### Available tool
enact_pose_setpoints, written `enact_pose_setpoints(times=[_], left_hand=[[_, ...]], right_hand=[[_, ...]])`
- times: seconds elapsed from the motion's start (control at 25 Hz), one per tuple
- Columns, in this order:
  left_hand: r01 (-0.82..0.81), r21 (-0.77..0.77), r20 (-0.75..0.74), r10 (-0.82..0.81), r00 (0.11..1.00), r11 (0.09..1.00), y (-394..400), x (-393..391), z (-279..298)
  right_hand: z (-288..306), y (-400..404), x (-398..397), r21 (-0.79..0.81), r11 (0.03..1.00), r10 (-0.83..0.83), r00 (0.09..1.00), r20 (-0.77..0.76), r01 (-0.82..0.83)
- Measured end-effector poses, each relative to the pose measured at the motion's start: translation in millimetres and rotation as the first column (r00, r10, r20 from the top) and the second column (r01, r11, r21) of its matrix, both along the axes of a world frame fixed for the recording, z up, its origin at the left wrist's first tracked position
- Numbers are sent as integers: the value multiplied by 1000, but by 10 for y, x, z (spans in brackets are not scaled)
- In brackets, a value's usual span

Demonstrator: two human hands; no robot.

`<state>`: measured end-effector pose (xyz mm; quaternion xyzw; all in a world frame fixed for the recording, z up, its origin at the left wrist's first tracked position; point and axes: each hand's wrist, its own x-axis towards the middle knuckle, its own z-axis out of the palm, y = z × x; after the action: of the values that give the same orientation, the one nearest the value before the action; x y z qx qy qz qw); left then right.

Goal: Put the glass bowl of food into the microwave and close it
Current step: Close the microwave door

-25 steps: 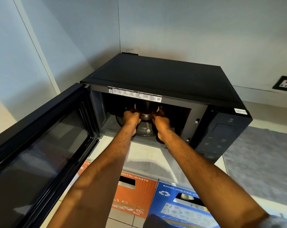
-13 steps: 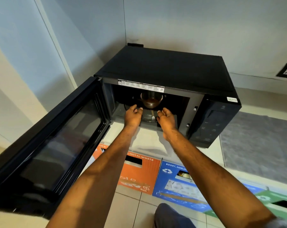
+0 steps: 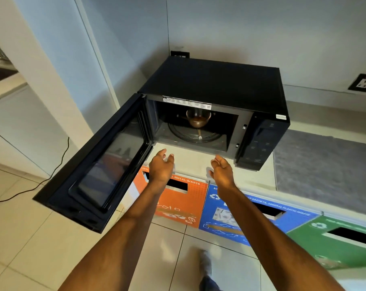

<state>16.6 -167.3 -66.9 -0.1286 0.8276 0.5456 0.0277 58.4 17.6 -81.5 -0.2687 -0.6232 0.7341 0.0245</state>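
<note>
The black microwave (image 3: 220,80) stands on a white counter with its door (image 3: 102,164) swung wide open to the left. Inside, the glass bowl (image 3: 198,120) with brown food rests on the round turntable (image 3: 195,136), toward the back of the cavity. My left hand (image 3: 161,169) and my right hand (image 3: 223,171) hover empty over the counter's front edge, outside the cavity, fingers loosely spread. The left hand is close to the door's inner hinge side.
A grey mat (image 3: 325,169) lies on the counter right of the microwave. Orange (image 3: 178,202), blue (image 3: 230,217) and green (image 3: 335,242) waste bins stand below the counter. A wall socket (image 3: 363,82) is at the right. A black cable (image 3: 52,175) runs across the tiled floor.
Both hands let go of the bowl and drew back out of the cavity to the counter's front edge. The bowl stays on the turntable. My view has pulled back.
</note>
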Motion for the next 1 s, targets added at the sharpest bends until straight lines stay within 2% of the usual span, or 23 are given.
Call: enact_pose_setpoints(times=[0.08, 0.16, 0.28, 0.4, 0.48, 0.52, 0.6, 0.68, 0.76, 1.0], left_hand=[[1, -78, -41, -4, 999, 997, -127, 158, 175], [14, -254, -145, -53, 988, 967, -246, 275, 374], [-40, -567, -329, -182, 927, 823, -404, 389, 711], [-202, -729, -457, -244, 856, 654, -619, 495, 995], [-266, -815, -426, -221, 877, 514, -784, 540, 1035], [-271, -839, -385, -162, 909, 473, -848, 568, 1034], [-233, -861, -269, -16, 963, 452, -925, 619, 1037], [-186, -879, -189, 39, 981, 440, -976, 659, 1075], [-164, -886, -174, 18, 985, 433, -1004, 670, 1137], [-57, -883, -108, -83, 991, 466, -703, 872, 1310]], right_hand=[[96, 41, 170, 77, 997, 11, 1000, -27, -9], [231, 135, 276, 262, 965, -1, 995, -104, 29], [563, 359, 286, 559, 806, -19, 952, -307, 196], [929, 617, 229, 700, 610, -12, 888, -460, 371], [1051, 772, 156, 809, 450, 8, 904, -427, 378], [1075, 851, 129, 865, 364, 18, 926, -377, 345], [1087, 1014, 91, 939, 245, 28, 967, -255, 241], [1078, 1150, 80, 966, 220, 35, 989, -146, 134], [1040, 1240, 75, 976, 207, 52, 996, -73, 61], [1018, 1293, 95, 982, 182, 63, 996, -67, 54]])
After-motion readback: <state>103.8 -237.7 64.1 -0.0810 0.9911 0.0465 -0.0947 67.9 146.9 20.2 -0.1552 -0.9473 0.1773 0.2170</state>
